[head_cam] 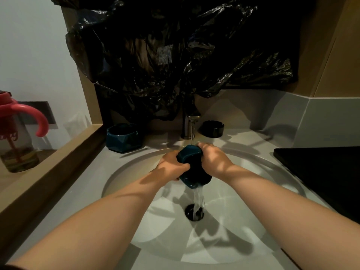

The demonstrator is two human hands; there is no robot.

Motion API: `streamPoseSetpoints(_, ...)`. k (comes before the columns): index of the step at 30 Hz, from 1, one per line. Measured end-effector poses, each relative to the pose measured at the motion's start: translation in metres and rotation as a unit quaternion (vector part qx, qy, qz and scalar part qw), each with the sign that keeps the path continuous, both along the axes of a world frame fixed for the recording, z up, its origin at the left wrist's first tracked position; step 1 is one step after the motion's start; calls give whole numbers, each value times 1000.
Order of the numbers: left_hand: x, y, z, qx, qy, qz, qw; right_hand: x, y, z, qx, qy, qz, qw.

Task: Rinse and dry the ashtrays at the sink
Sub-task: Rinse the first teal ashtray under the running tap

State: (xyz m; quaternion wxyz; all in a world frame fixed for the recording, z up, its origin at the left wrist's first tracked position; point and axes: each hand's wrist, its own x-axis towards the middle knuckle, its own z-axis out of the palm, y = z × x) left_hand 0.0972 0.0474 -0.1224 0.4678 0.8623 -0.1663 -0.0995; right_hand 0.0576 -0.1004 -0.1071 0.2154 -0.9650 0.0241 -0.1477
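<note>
A dark teal ashtray (192, 168) is tilted under the running faucet (190, 123), over the round sink basin (136, 201). My left hand (171, 164) grips its left side and my right hand (212, 158) grips its right side. Water pours off the ashtray's lower edge and falls onto the drain (194, 212). A second teal ashtray (123, 137) stands on the counter left of the faucet. To the faucet's right sits a black ashtray (212, 128).
A black plastic sheet (175, 55) hangs over the wall behind the faucet. A clear bottle with a red handle (17, 133) stands on the wooden ledge at far left. A black slab (321, 172) lies on the counter at right.
</note>
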Motion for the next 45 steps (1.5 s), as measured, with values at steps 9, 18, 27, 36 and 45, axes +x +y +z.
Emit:
streamPoseSetpoints(9,2,2,2,-7,5,36,999,4,-3,-6,103,44,10,994)
streamPoseSetpoints(18,4,-1,2,-85,93,11,992,8,-1,3,-5,-3,-54,999)
streamPoseSetpoints(27,7,-2,0,-106,113,89,984,1,17,7,-33,-49,-13,998)
streamPoseSetpoints(36,2,-1,5,-170,209,49,962,10,1,-4,240,10,-67,968)
streamPoseSetpoints(45,4,-1,4,-134,133,37,981,3,1,8,15,-56,4,998)
